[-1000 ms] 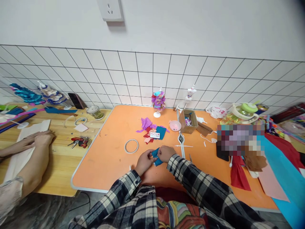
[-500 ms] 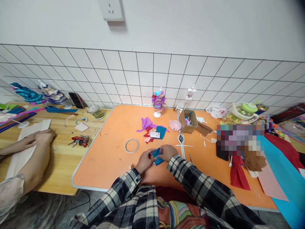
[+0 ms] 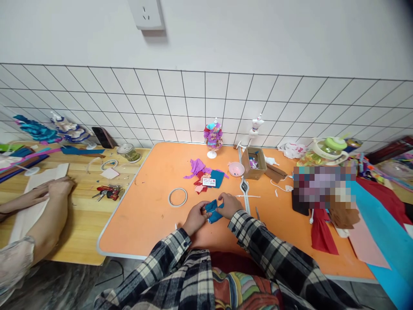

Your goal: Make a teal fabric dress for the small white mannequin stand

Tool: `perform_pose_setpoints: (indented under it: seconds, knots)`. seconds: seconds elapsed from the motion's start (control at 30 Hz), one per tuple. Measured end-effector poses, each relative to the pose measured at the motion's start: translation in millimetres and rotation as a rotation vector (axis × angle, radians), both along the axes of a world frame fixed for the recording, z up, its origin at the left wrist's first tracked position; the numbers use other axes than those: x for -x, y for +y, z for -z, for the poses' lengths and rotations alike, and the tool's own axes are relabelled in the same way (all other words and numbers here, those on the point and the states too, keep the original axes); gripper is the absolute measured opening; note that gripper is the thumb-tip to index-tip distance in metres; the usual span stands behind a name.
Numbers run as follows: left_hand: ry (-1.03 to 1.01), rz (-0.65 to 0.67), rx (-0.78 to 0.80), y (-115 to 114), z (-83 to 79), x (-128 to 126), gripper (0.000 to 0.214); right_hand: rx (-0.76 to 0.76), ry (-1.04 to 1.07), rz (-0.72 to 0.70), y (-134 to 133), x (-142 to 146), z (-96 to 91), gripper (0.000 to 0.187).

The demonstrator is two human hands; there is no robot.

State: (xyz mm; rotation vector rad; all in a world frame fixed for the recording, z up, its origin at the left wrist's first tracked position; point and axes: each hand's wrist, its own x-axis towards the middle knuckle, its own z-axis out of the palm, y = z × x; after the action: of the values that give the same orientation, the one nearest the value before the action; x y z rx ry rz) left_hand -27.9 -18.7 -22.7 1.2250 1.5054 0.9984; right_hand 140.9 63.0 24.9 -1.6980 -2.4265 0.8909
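My left hand (image 3: pixel 195 216) and my right hand (image 3: pixel 229 205) meet over the near middle of the orange table (image 3: pixel 145 215). Both pinch a small piece of blue cloth (image 3: pixel 212 211) between the fingers, the left at its left edge, the right at its top right. Just beyond lies a white tape ring (image 3: pixel 177 197). Further back is a heap of purple, red and blue cloth scraps (image 3: pixel 203 174) with a small white card on it.
A dressed doll stand (image 3: pixel 212 136), a bare one (image 3: pixel 257 125), a pink bowl (image 3: pixel 236 168) and a small cardboard box (image 3: pixel 254 163) stand behind. Red, pink and blue sheets (image 3: pixel 371 228) cover the right. On the wooden table at left, another person's hands (image 3: pixel 51 189) rest on pale cloth, beside keys (image 3: pixel 106 192).
My right hand has shifted slightly forward and right on the blue cloth; the left hand keeps its pinch. The view has tilted a little. The other person's hands stay put.
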Motion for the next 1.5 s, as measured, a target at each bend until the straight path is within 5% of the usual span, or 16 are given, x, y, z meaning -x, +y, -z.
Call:
perform_pose_setpoints:
  seconds: [0.17, 0.5, 0.8, 1.13, 1.5]
  knots:
    - [-0.017, 0.026, -0.029, -0.3, -3.3, -0.8, 0.036, -0.03, 0.116, -0.098, 1.8, -1.2, -5.2, 0.062]
    - [0.08, 0.014, -0.07, -2.6, -5.3, 0.3, 0.032, -0.068, 0.141, -0.221, -9.7, 0.5, -1.3, 0.018]
    - [0.286, 0.051, -0.135, -2.5, -5.6, -1.1, 0.017, -0.148, 0.114, -0.376, -11.2, -13.8, 5.3, 0.016]
    - [0.627, 0.256, -0.323, -22.3, -39.2, 2.5, 0.021, -0.216, 0.106, -0.49, -12.8, -17.9, 3.5, 0.015]
    - [0.819, 0.328, -0.453, -28.6, -33.7, 5.2, 0.02, -0.412, 0.197, -0.534, -23.6, -39.7, 27.9, 0.024]
